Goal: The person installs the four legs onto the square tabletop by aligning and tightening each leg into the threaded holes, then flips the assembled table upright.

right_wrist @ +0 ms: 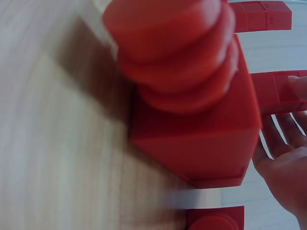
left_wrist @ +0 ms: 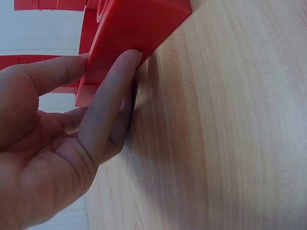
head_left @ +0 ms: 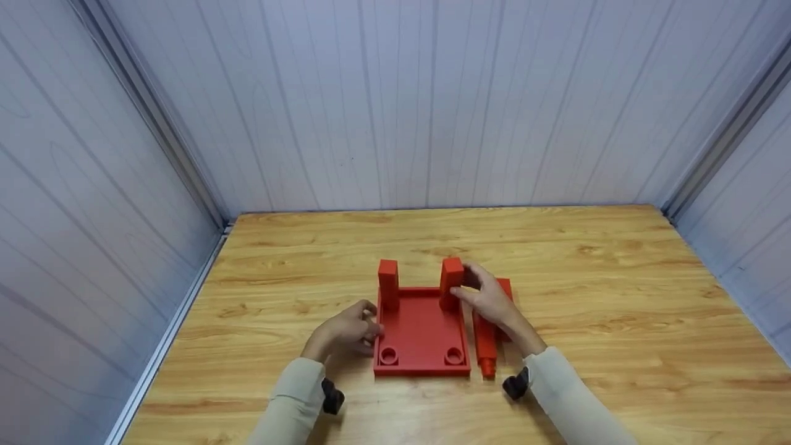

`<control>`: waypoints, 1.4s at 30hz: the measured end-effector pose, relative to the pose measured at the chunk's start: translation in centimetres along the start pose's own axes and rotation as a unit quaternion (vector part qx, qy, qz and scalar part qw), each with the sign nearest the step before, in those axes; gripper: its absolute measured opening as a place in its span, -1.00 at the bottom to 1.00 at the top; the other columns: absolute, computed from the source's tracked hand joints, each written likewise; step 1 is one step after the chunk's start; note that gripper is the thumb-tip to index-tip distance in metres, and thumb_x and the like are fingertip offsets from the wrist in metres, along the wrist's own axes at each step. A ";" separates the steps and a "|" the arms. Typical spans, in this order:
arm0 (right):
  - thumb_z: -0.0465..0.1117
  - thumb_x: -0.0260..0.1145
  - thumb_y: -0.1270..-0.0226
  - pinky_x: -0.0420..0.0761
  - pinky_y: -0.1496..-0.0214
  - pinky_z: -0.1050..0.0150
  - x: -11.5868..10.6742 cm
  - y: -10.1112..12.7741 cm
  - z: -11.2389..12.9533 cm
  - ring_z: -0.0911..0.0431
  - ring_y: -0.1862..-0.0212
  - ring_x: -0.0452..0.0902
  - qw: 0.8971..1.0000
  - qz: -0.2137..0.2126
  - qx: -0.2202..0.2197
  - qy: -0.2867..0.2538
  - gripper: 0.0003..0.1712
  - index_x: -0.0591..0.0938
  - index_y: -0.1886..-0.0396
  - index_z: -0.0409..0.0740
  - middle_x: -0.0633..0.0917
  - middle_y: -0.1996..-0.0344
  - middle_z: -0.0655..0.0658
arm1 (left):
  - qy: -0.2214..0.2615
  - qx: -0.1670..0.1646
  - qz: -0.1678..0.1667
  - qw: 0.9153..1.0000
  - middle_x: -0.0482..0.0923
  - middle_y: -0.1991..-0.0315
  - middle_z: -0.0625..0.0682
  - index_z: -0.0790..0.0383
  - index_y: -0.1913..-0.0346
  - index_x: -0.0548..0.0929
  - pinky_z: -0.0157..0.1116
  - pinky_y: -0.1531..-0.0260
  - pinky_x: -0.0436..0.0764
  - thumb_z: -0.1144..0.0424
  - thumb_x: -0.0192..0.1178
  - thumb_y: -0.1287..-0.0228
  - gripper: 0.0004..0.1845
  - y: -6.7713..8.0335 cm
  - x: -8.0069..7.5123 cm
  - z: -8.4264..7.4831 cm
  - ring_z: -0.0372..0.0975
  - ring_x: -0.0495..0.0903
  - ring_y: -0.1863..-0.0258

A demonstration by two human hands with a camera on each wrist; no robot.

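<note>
A red square board (head_left: pixel 422 334) with a raised rim lies on the table, two round sockets at its near corners. Upright at its far corners are a left red leg (head_left: pixel 389 284) and a right red leg (head_left: pixel 450 284). My right hand (head_left: pixel 491 300) grips the right leg, thumb on its near face and fingers behind. At the board's left rim, my left hand (head_left: pixel 349 327) pinches the wall; the left wrist view has one finger along its outer side (left_wrist: pixel 136 28). Just right of the board lies a loose red leg with a threaded end (right_wrist: pixel 168 43).
Another red leg (head_left: pixel 505 288) lies beyond the loose one, partly hidden by the right hand and forearm. The wood-grained table (head_left: pixel 278 259) meets pale panelled walls (head_left: pixel 395 111) at the back and sides. A black wrist camera (head_left: pixel 332 395) is on the left wrist.
</note>
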State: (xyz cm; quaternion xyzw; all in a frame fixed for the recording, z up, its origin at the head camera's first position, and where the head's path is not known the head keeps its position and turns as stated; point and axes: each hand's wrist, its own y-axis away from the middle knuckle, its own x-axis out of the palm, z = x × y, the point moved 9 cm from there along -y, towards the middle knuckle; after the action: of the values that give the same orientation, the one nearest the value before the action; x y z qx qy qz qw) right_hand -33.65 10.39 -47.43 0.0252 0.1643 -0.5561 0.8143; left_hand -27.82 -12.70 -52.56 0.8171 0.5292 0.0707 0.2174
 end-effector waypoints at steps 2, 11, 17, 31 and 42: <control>-0.32 0.27 -0.30 0.48 -0.21 0.15 0.0 0.0 0.3 -0.13 -0.22 0.41 1.000 -0.001 0.001 -0.001 -0.37 0.30 -0.33 -0.30 0.52 -0.15 -0.28 | -0.008 -0.001 -0.004 1.000 0.38 0.37 0.08 0.38 -0.15 0.20 -0.26 0.48 0.58 0.46 0.07 -0.27 -0.56 0.0 -0.1 0.0 -0.19 0.37 0.49; -0.35 0.30 -0.26 0.34 -0.28 -0.20 0.3 0.7 3.3 -0.16 -0.13 0.45 1.000 -0.009 -0.015 0.008 -0.60 0.47 -0.09 -0.30 0.59 0.03 -0.27 | -0.071 0.005 -0.022 0.997 0.52 0.21 0.19 0.37 -0.18 0.26 -0.15 0.35 0.69 0.37 0.13 -0.30 -0.55 0.1 -0.6 -0.4 -0.14 0.59 0.40; -0.30 0.34 -0.24 0.45 -0.20 -0.10 0.3 0.9 3.3 -0.15 -0.12 0.48 1.000 -0.022 0.000 0.020 -0.54 0.46 -0.12 -0.29 0.59 0.00 -0.28 | -0.049 0.002 -0.019 0.999 0.48 0.28 0.14 0.38 -0.18 0.24 -0.18 0.37 0.68 0.39 0.12 -0.29 -0.54 0.2 -0.5 -0.3 -0.16 0.52 0.42; -0.31 0.38 -0.19 0.49 -0.15 -0.15 0.4 1.3 4.1 -0.19 -0.02 0.50 0.997 -0.060 -0.018 0.045 -0.58 0.45 0.01 -0.33 0.58 0.15 -0.31 | -0.040 -0.010 -0.021 0.999 0.50 0.24 0.17 0.33 -0.21 0.24 -0.17 0.32 0.69 0.37 0.13 -0.29 -0.52 0.2 -0.5 -0.1 -0.14 0.55 0.35; -0.31 0.32 -0.27 0.28 -0.36 -0.14 0.6 -0.1 1.1 -0.15 -0.24 0.36 1.000 0.016 -0.021 0.011 -0.30 0.25 -0.35 -0.26 0.50 -0.12 -0.29 | -0.042 0.001 -0.011 0.999 0.46 0.28 0.12 0.38 -0.17 0.23 -0.24 0.42 0.64 0.43 0.04 -0.28 -0.58 0.1 -0.4 -0.2 -0.19 0.47 0.47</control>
State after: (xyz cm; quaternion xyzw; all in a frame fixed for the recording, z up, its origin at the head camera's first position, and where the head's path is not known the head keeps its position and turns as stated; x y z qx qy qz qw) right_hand -33.24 9.61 -46.55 0.0167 0.1851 -0.5388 0.8217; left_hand -27.95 -13.02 -52.27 0.8134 0.5289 0.0335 0.2397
